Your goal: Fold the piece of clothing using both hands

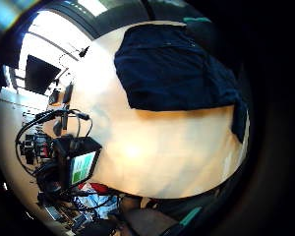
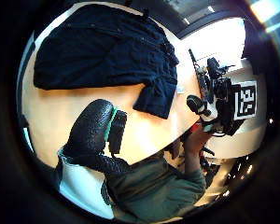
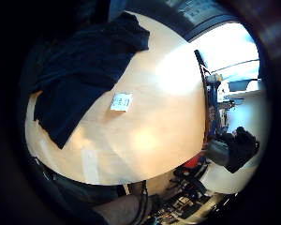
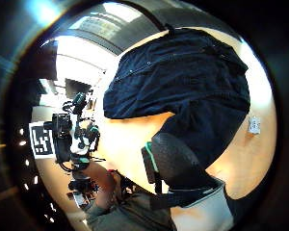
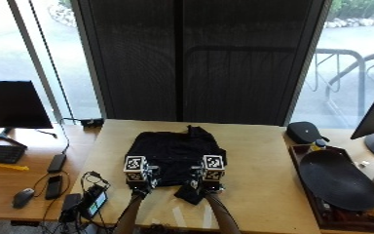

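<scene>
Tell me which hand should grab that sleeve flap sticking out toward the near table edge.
Right, probably. The flap of the dark garment lies just beside the right hand; the left hand hovers at the garment's other near corner.

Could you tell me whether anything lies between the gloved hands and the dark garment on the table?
Nothing visible does. The dark navy cloth garment lies spread on the light wooden table, and both the left hand and the right hand hover at its near edge. The small white label lies on bare wood beside it.
</scene>
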